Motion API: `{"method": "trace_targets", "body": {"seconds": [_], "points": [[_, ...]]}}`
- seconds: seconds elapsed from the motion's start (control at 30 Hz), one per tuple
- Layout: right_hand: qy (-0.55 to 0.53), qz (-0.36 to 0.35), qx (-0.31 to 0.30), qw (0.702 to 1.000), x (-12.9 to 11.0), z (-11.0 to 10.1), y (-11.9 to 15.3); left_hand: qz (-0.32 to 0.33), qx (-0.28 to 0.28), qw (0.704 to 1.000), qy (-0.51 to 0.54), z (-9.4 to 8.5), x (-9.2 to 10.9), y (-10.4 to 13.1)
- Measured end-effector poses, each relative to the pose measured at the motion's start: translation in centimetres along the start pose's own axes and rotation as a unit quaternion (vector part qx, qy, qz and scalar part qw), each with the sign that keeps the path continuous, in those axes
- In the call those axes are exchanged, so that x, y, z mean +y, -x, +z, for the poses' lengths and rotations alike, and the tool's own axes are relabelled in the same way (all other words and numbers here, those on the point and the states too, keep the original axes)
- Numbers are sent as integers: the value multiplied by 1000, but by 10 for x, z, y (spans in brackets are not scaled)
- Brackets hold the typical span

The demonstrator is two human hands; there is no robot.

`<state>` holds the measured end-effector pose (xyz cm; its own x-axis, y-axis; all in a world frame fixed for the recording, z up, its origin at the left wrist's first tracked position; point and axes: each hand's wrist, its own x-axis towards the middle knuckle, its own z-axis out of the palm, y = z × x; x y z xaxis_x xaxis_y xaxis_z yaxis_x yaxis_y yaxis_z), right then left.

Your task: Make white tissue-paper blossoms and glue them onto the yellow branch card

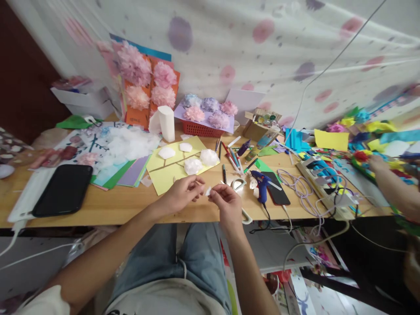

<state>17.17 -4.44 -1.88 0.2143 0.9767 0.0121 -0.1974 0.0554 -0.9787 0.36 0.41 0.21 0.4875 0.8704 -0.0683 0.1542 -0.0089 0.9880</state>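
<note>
Both hands meet over the table's front edge, just below a yellow sheet of card. My right hand (227, 202) pinches a small white piece (208, 191), which looks like paper or fluff, between thumb and forefinger. Close beside it, the fingers of my left hand (183, 192) are curled together; what they hold, if anything, is too small to make out. On the yellow card (159, 181) are brown branch lines, two fluffy white puffs (193, 166) and two flat white shapes (166, 152). Scissors (246, 216) with pale handles lie partly behind my right hand.
Right of the card are several pens (233, 159), a blue glue gun (261, 186), a phone (278, 194) and a power strip (323, 190) with tangled cords. White fluff (131, 142) and a black device (64, 190) lie left. Another person's arm (395, 188) reaches in at right.
</note>
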Motion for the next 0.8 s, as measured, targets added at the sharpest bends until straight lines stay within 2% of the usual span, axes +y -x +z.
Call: {"method": "trace_targets", "body": {"seconds": [0.07,0.17,0.37,0.6,0.73,0.8], "points": [[-38,-6,67,997,6,7,-1,-11,19,999,35,5,-2,-2],[-63,-8,106,992,13,17,-3,-11,22,998,61,11,-2,-4],[-51,-37,131,989,18,23,-5,-12,59,996,58,15,-5,-10],[-48,-52,147,987,27,22,-6,33,89,995,24,21,-12,-16],[-31,-60,151,986,31,19,-7,25,77,996,28,20,-14,-21],[-2,-71,167,983,32,16,-5,31,66,997,-16,13,-14,-26]]}}
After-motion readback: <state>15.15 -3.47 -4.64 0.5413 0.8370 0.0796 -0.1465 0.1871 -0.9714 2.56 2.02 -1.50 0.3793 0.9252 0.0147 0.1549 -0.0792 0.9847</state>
